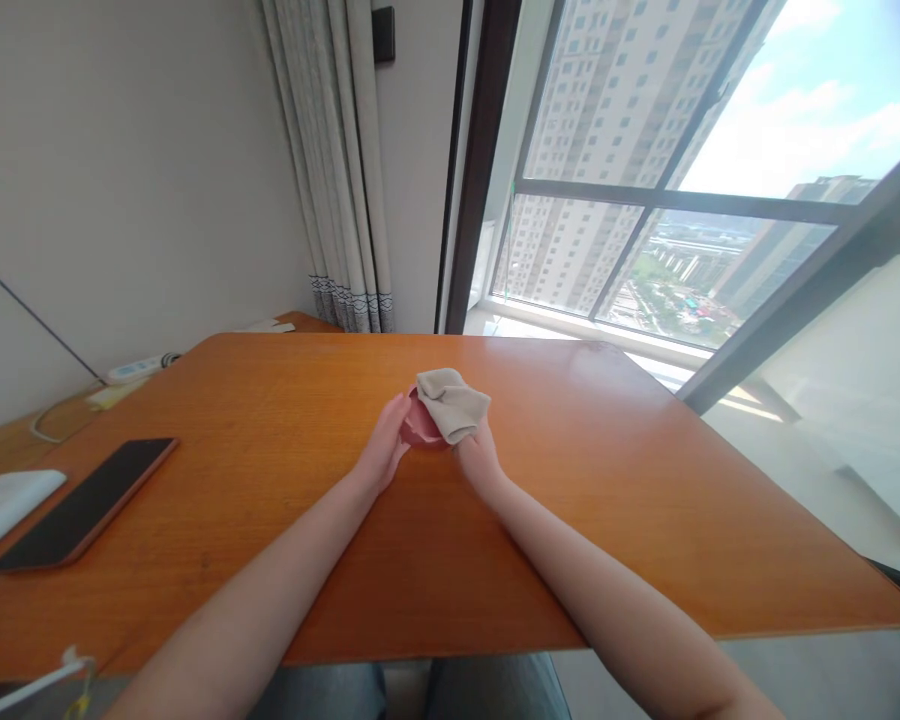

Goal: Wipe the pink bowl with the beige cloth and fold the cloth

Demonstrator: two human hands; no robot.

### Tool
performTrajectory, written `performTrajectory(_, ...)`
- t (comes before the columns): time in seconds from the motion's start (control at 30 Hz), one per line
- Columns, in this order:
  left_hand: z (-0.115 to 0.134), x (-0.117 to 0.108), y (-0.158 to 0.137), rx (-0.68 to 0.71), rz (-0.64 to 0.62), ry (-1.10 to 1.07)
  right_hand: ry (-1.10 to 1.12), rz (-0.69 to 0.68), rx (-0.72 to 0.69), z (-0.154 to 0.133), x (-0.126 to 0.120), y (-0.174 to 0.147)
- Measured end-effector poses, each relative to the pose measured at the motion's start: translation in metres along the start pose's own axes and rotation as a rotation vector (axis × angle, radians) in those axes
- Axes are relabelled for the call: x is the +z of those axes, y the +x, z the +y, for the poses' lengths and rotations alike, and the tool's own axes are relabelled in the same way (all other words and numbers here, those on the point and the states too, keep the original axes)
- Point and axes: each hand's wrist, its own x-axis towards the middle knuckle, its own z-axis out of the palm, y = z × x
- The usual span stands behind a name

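Observation:
A pink bowl-like dish [422,424] is held above the middle of the wooden table [270,420]. My left hand [385,440] grips its left side, thumb and fingers closed around the rim. Over its right part lies a folded beige-grey cloth [454,404], which covers some of the dish. My right hand [481,460] is closed on this cloth from the right and below; its fingers are mostly hidden under the fabric. Cloth and dish touch each other between the two hands.
At the left lie a black slab with a reddish edge [86,505] and a white object [15,505]. A power strip [135,370] with cables sits by the wall. A white cable [37,685] crosses the near left corner. Beyond the table are a curtain [337,160] and windows.

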Motion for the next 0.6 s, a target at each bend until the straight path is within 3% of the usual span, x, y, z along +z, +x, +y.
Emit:
performTrajectory(0.07,-0.001,-0.004,0.000,-0.097,-0.017,0.070,0.106,0.045,0.049,0.003,-0.008,0.005)
performTrajectory(0.2,-0.005,-0.010,0.003,-0.177,-0.019,0.219,0.231,-0.075,0.128,0.001,-0.015,0.010)
performTrajectory(0.43,-0.002,-0.004,0.006,-0.013,0.054,0.050,0.148,0.029,0.060,-0.007,0.003,0.000)
performTrajectory(0.6,0.003,-0.002,0.003,0.075,0.126,-0.003,0.032,0.024,-0.006,-0.018,0.014,-0.011)
